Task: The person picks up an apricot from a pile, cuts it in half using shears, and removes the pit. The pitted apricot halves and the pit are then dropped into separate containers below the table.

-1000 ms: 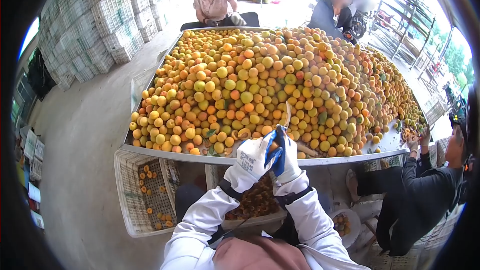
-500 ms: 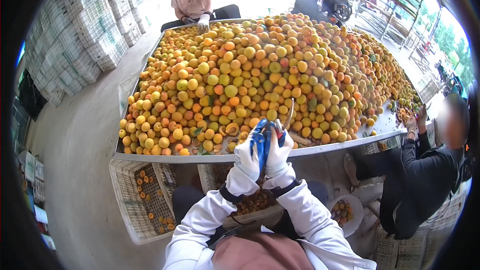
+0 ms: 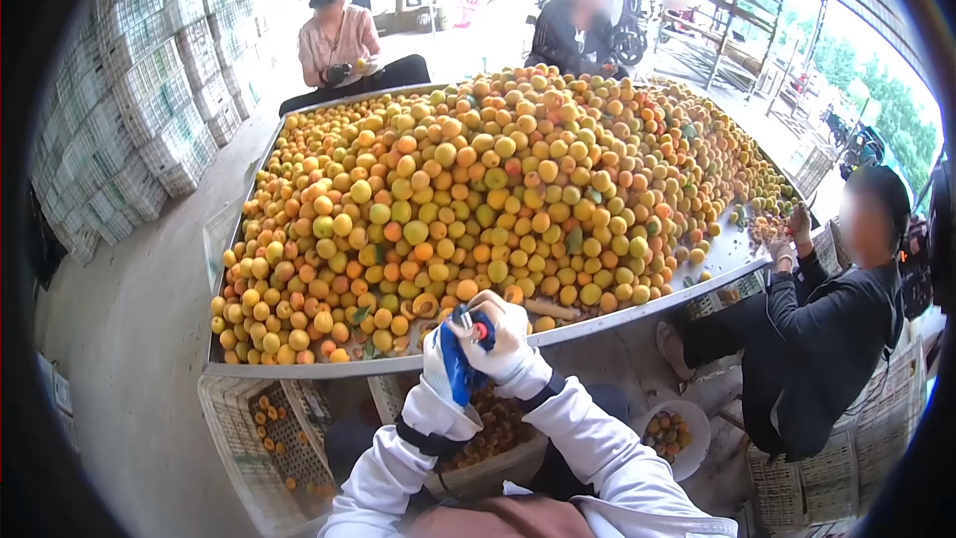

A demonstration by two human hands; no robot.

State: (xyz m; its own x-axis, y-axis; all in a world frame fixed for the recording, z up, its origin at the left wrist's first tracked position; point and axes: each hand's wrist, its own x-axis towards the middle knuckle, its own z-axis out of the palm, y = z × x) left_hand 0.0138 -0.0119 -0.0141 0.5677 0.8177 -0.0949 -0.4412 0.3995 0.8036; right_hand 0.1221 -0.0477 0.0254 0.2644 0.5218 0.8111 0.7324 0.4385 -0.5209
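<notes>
My left hand (image 3: 444, 369) wears a white glove with blue on its palm side. It is closed beside the right one, just past the table's near edge, and what it holds is hidden. My right hand (image 3: 501, 339), gloved in white, is curled around a small tool (image 3: 483, 331) with a bit of metal and a red part; I cannot tell its exact kind. Just beyond my hands are cut apricot halves (image 3: 425, 305) and a wooden stick (image 3: 550, 309). A large heap of apricots (image 3: 468, 199) covers most of the metal-edged table (image 3: 329, 371).
Beneath the table stand a crate (image 3: 234, 428) with some apricot pieces and another holding many apricot halves (image 3: 490, 428). A white bucket (image 3: 694, 443) of fruit sits right. One person (image 3: 827, 339) works at right, two (image 3: 339, 45) across the table. Crates (image 3: 139, 90) are stacked left.
My hands have moved left and closer to me, and the right hand has turned over the tool. A long curved piece above my hands no longer shows. The view has tilted up and shifted right.
</notes>
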